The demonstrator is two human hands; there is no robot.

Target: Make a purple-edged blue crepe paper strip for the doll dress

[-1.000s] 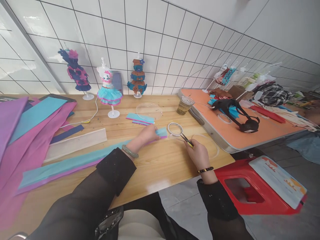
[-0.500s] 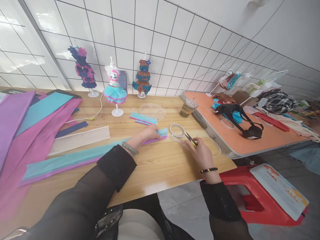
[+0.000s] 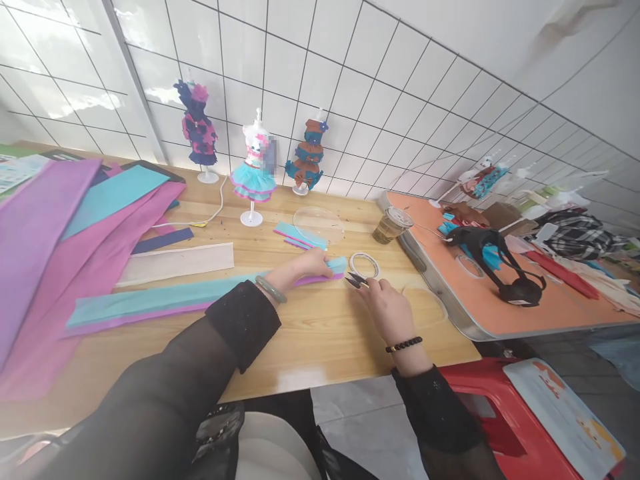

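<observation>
A turquoise cloth strip lies lengthwise on the table over a purple strip. Near their right end, my left hand has its fingers closed on both layers. My right hand grips small thread snips, whose dark blades point left toward the strip ends, apart from the cloth. Just behind the blades lies a roll of white tape. Shorter turquoise and pink strips rest beyond my left hand, beside a clear ring-shaped loop.
Three small dressed mannequins stand along the tiled wall. A lidded plastic cup is at the back right. Purple and pink cloth covers the left side. An orange table adjoins on the right, bearing a black strapped device. Below is a red stool.
My right hand has moved left with the snips, bringing the blades closer to the strip ends. My left hand stays on the strips. The view has shifted slightly.
</observation>
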